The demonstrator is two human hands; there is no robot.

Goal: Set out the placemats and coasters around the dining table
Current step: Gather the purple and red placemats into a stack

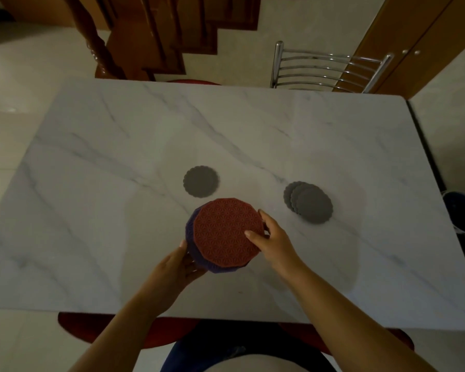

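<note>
While left hand (177, 267) and right hand (271, 237) hold the mats together, task looks barely started. No placemat is laid at any seat yet. Only one grey coaster (201, 181) sits alone on the table (118, 157), just beyond the fingertips.

Red placemat (226, 232) is on top, purple placemat (191, 230) right under it, offset toward L side; can't tell if more lie beneath. R hand pinches red mat's right edge, thumb on top, other fingers curled at the rim. L hand grips purple mat's lower-left rim, thumb at the edge, fingers hidden below. Pair seems lifted off the tabletop, not sure.

Three more grey coasters (310, 204) lie fanned and overlapping to the right of R fingers, near but apart. Left to do, my guess: all mats out and those 3 coasters spread.

- **Mats:** many-sided, nearly round, w/ star-lattice relief; look like soft silicone.
- **Coasters:** thin, round, scalloped rim, matte.
- **Table:** white marble-look, grey veins, smooth w/ slight sheen.
- **Chair:** chrome slat-back chair (325, 68) at far side.
</note>
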